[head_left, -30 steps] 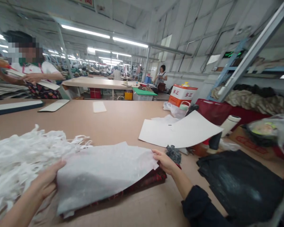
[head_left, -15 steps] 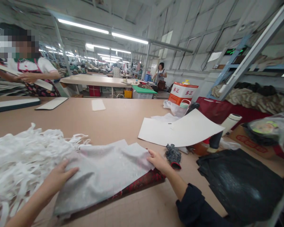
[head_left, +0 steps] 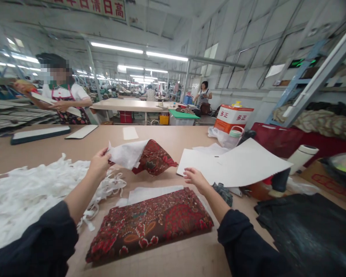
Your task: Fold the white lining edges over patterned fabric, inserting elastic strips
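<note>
My left hand [head_left: 100,161] pinches one end of a fabric piece [head_left: 155,157] and holds it up above the table. One side of that piece is white and the other a dark red floral print. My right hand [head_left: 194,177] hovers just right of its loose corner, fingers apart and holding nothing. Below lies a folded stack of red floral fabric [head_left: 155,221], with white backing [head_left: 152,192] showing along its far edge. A heap of white strips [head_left: 43,192] spreads beside my left forearm.
A large white sheet [head_left: 236,165] lies right of my right hand, partly over a dark crumpled item [head_left: 223,192]. Black sheets [head_left: 305,219] lie at the right edge. A red-and-white can [head_left: 233,117] and white flask [head_left: 302,158] stand behind. A co-worker [head_left: 63,92] holds a pale panel at left.
The fabric piece that lay white side up under both hands is now lifted away by my left hand, exposing the floral stack. My right hand has let go of its edge.
</note>
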Motion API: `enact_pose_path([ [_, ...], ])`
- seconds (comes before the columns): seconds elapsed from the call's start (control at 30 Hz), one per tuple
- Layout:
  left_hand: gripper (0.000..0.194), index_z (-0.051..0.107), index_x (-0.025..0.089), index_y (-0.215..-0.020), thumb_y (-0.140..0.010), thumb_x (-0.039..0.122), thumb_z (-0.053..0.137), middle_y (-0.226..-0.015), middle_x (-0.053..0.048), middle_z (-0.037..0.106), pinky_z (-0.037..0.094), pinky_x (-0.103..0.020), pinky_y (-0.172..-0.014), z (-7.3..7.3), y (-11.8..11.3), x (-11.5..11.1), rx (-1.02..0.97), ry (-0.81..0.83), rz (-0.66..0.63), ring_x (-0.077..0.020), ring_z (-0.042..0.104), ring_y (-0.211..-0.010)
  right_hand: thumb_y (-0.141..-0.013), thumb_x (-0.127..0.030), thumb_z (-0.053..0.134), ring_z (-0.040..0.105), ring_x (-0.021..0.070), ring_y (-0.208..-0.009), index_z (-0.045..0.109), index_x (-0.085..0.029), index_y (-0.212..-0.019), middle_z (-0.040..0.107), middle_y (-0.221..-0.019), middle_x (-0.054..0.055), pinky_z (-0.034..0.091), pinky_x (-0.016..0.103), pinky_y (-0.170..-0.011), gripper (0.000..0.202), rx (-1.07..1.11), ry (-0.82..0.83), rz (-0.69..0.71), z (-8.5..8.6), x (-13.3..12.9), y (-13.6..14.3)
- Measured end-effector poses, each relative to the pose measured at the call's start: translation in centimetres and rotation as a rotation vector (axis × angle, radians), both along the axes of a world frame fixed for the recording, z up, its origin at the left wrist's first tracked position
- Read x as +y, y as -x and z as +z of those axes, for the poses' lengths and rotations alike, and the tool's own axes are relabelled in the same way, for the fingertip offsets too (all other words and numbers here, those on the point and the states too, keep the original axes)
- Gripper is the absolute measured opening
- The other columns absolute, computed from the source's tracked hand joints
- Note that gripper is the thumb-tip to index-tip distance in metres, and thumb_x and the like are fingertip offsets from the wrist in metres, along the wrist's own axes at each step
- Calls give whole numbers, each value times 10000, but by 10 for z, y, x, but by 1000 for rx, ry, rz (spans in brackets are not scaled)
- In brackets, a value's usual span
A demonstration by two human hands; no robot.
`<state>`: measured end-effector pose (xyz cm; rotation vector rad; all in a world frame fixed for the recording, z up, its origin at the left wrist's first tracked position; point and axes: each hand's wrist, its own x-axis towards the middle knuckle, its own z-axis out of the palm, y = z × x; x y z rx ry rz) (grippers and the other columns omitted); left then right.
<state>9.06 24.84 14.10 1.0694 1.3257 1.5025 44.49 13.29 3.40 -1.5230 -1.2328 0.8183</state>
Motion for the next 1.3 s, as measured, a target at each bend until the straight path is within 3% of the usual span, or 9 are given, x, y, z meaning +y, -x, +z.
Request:
enact_pose_path([
  [0.13,533,440,144,-1163,-654,137,599,-963,-95,605,479,-401,-780,-43,3,-29,229,11,-74,-222,600,-859,-729,-230,495,585,231,-906,629,-153,-903,650,-938,100,418,414,-869,232,-289,75,67,-34,-27,-9],
  [0.2,577,397,137,-1213,-677,206,598,-1149,-143,537,368,-453,-935,-68,-2,-53,593,-121,-96,-274,493,-1090,-752,-200,464,549,225,-994,628,-151,-960,634,-1027,104,363,394,-932,269,-419,78,137,-41,-34,-7],
  [0.33,320,545,211,-1064,-758,304,534,-1111,-74,591,278,-423,-993,-105,-27,-103,1166,-304,-501,-248,479,-1097,-771,-181,490,474,188,-1107,593,-204,-1071,581,-1162,66,290,326,-981,318,-635,46,348,-38,-32,14],
  [0.43,443,542,183,-1084,-731,449,574,-1082,-94,594,337,-393,-919,-116,-43,-118,1448,-167,-698,-258,503,-1050,-747,-245,576,484,216,-1067,600,-227,-1041,594,-1102,61,294,347,-951,295,-778,50,443,-33,-26,34],
  [0.7,356,609,175,-783,-607,476,681,-851,-67,648,423,-285,-648,-100,-55,-108,1535,-13,-788,-233,597,-784,-729,-258,619,531,243,-929,619,-178,-804,613,-916,92,357,326,-802,109,-1044,112,505,-6,-19,52],
  [0.93,217,538,195,-968,-752,210,540,-876,-51,642,416,-289,-687,-61,-32,-185,1549,-165,-825,-222,594,-837,-783,-264,511,577,228,-729,589,-230,-807,638,-783,73,341,298,-603,89,-1088,156,535,56,-109,50],
  [1.1,224,518,251,-1033,-813,214,530,-730,5,634,389,-252,-529,-99,-1,-259,1626,-559,-1021,-173,586,-631,-735,-302,590,588,189,-744,609,-346,-846,665,-815,5,347,274,-608,120,-777,358,769,91,-180,48],
  [1.2,122,549,275,-926,-808,290,574,-792,26,641,404,-235,-580,-134,7,-277,1546,-624,-1027,-142,583,-658,-744,-311,569,591,189,-769,609,-331,-896,668,-834,0,374,273,-652,159,-754,333,751,76,-155,52],
  [1.3,208,536,272,-985,-800,359,575,-995,-1,636,429,-295,-773,-151,10,-274,1510,-519,-893,-184,587,-875,-763,-257,506,581,213,-853,620,-235,-896,655,-929,56,391,296,-731,177,-839,173,637,37,-95,65],
])
